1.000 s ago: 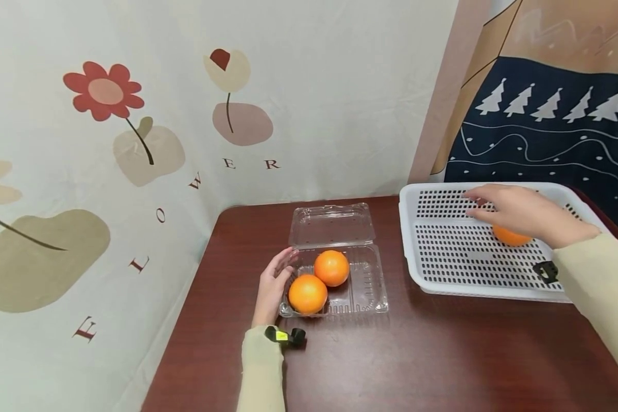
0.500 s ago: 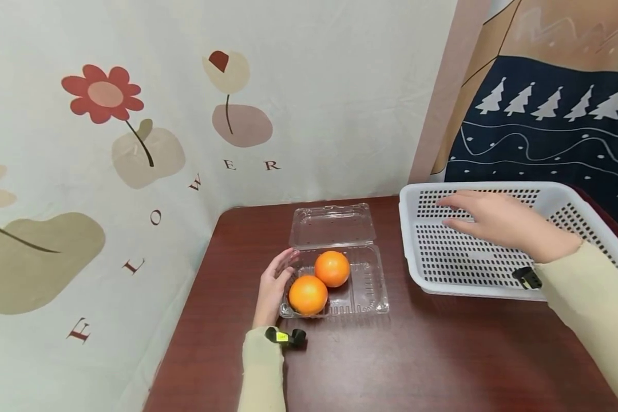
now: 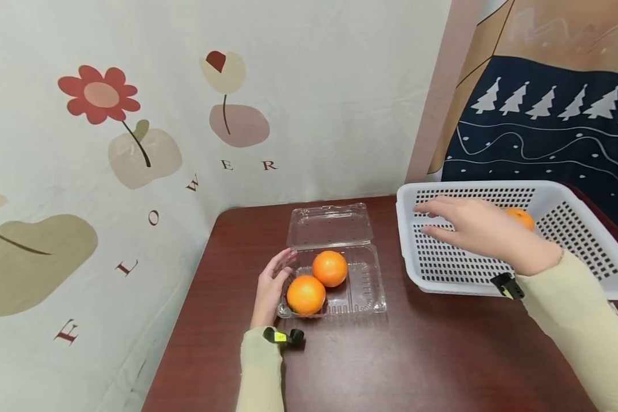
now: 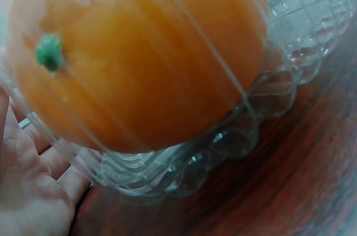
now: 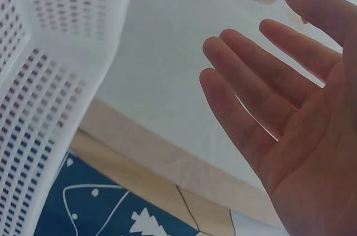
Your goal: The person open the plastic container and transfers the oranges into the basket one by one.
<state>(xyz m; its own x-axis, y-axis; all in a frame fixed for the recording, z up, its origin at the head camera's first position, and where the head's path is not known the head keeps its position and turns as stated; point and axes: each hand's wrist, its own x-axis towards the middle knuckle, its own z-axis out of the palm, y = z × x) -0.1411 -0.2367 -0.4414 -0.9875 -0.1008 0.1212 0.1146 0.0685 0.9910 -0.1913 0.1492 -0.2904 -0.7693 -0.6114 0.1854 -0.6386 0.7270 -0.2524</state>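
Observation:
My left hand (image 3: 271, 287) rests along the left side of a clear plastic clamshell box (image 3: 368, 280), with its fingers loosely extended at the wall. Two oranges lie inside the box, a front one (image 3: 306, 295) and one behind it (image 3: 329, 269). In the left wrist view the palm (image 4: 33, 186) is beside the box wall, and an orange (image 4: 150, 63) with a green stem spot fills much of the picture. Over the white basket (image 3: 412, 252) hovers my right hand (image 3: 481, 232), holding nothing, its fingers spread. Partly hidden behind that hand, another orange (image 3: 521, 218) sits in the basket.
The box's clear lid (image 3: 329, 225) lies folded back toward the wall. A dark red-brown table (image 3: 371, 360) carries both containers. Behind it hang a pale flower-print cloth (image 3: 329, 103) and a navy cloth with white trees (image 3: 546, 137).
My right hand has moved left across the basket. The basket's orange, under that hand at first and then hidden, now shows farther back. My left hand stays at the box.

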